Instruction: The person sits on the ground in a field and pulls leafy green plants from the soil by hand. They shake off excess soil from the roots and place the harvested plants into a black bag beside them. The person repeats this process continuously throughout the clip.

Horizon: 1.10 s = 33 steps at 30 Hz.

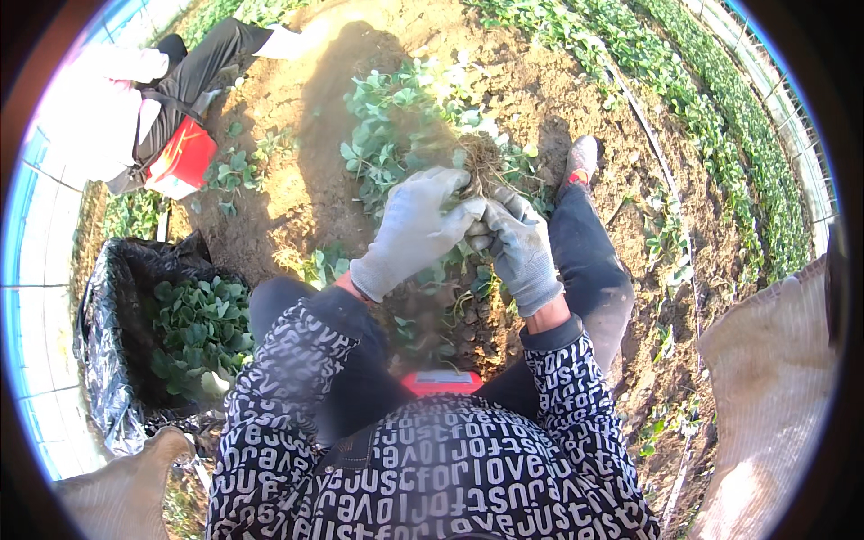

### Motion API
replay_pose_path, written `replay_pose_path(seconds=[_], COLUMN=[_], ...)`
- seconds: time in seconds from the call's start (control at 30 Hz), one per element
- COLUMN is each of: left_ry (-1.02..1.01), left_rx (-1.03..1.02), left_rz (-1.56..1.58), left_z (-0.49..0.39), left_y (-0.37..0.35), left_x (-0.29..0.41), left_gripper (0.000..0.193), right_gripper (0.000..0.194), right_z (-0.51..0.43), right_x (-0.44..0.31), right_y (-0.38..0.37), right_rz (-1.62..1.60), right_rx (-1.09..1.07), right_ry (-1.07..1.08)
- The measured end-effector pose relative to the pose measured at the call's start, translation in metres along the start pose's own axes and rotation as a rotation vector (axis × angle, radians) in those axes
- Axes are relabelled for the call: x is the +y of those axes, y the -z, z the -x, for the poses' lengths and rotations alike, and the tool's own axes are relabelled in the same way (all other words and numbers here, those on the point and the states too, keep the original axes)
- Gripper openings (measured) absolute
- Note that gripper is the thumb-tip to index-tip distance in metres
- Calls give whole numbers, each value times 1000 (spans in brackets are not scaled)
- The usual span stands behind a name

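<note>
My left hand (428, 219), in a pale knit work glove, and my right hand (520, 243), in a greyer one, meet in front of me. Between their fingers is a young leafy plant, its tangle of brown roots (484, 162) pointing away from me. Its stems and leaves are largely hidden by the gloves. Beyond the hands lies a heap of uprooted green plants (388, 115) on bare soil. More loose plants lie on the ground below the hands, between my legs.
At left stands a crate lined with black plastic (111, 337), holding green plants (202, 331). Farther up left, a co-worker (202, 74) sits by a red container (182, 158). A thin pale hose (651, 135) runs along the soil at right, beside planted rows (715, 135).
</note>
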State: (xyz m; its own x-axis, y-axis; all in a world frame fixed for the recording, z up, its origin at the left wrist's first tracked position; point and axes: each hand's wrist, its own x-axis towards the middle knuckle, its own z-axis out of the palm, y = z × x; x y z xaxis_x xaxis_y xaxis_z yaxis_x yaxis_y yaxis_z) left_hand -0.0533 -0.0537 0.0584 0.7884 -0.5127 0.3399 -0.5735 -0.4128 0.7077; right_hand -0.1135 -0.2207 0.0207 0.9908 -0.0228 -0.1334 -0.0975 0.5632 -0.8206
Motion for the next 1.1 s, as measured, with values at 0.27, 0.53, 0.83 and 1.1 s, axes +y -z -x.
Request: replay_pose_path(seconds=[0.27,0.53,0.83,1.1], left_ry=[689,718,785,567], left_rx=[-204,11,-117,-93], left_rz=[906,995,1015,764], left_z=[2,-8,4,-1], left_y=[-14,-20,-36,-33], left_x=[-34,-56,-43,-44], left_gripper=[28,23,25,26], right_gripper=[32,18,32,26], right_z=[-8,-11,-13,-18], right_x=[13,14,36,29], right_y=[17,24,12,25], right_rz=[890,1087,1344,1294], right_rx=[43,123,204,95], right_ry=[322,454,487,342])
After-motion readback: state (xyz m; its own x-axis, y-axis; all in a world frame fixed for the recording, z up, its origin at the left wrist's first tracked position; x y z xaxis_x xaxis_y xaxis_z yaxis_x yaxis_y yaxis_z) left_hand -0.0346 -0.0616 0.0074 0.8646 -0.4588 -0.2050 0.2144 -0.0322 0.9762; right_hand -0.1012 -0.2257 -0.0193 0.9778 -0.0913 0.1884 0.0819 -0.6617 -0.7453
